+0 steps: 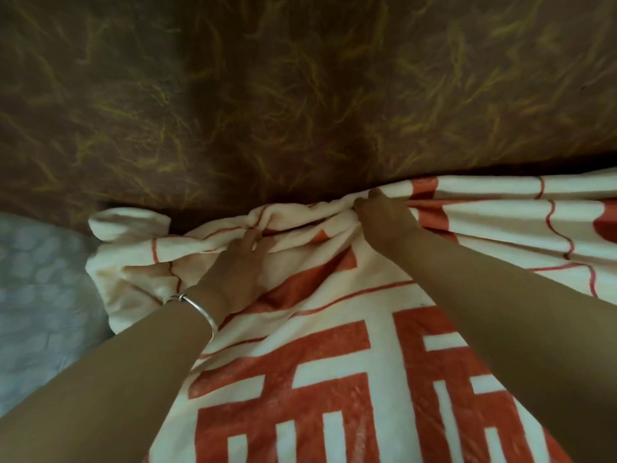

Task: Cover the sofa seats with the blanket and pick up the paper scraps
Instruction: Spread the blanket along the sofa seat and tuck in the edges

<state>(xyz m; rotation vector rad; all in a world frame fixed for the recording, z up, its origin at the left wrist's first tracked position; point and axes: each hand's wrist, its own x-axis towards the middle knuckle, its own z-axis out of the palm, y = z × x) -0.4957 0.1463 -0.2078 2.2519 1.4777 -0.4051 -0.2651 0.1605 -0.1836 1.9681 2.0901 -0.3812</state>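
Pinching the bunched far edge of the blanket [334,329], the right hand [384,215] had its fingers curled round a ridge of cloth right at the foot of the backrest [300,95]; the left hand [237,265], a bangle [197,305] on its wrist, lay on the same ridge, a little nearer the body and to the left; its fingertips sank into a fold, so whether they gripped or only pressed could not be told. The blanket lay under and around both hands, spreading from them back toward the body and away past the right hand, where it looked flatter; its far edge ran left to right along the backrest, and the coming move turned on that line. Beyond the left hand, further left, the edge ended in a loose rolled corner [127,225], just beside a pale cover [40,279]; the left hand was the nearer of the two to it. By my judgement the covering was well along but untidy at this end, and the corner wanted drawing leftward along the backrest; no scraps showed.
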